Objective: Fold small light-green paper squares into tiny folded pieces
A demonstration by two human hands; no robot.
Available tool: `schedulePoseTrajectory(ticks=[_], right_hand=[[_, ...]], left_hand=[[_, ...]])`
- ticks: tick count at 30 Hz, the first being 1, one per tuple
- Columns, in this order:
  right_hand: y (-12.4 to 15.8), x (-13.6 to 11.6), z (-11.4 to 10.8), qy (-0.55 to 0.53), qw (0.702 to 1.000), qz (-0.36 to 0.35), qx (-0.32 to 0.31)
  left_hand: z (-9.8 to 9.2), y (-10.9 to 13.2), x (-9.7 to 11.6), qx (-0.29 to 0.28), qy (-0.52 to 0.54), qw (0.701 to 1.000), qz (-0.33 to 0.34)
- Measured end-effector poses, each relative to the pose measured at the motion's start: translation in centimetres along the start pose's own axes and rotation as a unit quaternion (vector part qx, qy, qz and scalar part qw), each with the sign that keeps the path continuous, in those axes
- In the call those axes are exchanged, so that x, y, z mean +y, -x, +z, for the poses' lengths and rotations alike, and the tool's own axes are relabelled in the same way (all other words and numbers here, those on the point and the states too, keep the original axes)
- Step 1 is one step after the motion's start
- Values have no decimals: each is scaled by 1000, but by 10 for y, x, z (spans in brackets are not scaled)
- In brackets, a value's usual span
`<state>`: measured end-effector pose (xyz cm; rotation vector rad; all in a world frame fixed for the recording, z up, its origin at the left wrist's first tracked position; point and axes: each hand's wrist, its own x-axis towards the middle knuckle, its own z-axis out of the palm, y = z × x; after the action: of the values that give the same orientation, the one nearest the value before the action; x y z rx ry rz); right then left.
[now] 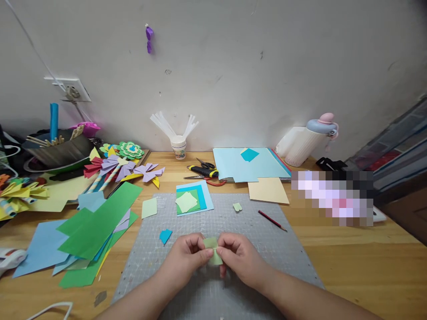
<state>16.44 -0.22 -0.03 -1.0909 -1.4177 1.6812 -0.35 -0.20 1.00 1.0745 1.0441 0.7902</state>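
Between my two hands is a small light green paper piece (pixel 211 243), held just above the grey cutting mat (pixel 187 293). My left hand (pixel 191 253) pinches its left side between thumb and fingers. On the other side my right hand (pixel 237 255) grips the right edge in the same way. A crease or fold seems to run across the paper. Close by on the mat lie a blue paper cutout (pixel 165 236), a small pale green cutout (pixel 237 207), a red pencil (pixel 271 220) and a stack of blue and green paper squares (pixel 205 198).
Green and blue paper sheets (pixel 100 226) overlap at left, near folded paper flowers (pixel 116 166). Behind the mat are black-handled scissors (pixel 206 164), a yellow-black cutter (pixel 202 171) and a cup of white sticks (pixel 179 147). A bottle (pixel 310 142) stands back right.
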Motion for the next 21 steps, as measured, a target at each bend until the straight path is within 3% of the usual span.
schedulePoseTrajectory(ticks=[8,21], right_hand=[[-2,1,-3,-9,1000,-8,-9],[-1,-1,-3,-29,999,7,-25]], left_hand=[[1,-1,1,12,16,1000,5],[-3,0,-1,3,7,997,72]])
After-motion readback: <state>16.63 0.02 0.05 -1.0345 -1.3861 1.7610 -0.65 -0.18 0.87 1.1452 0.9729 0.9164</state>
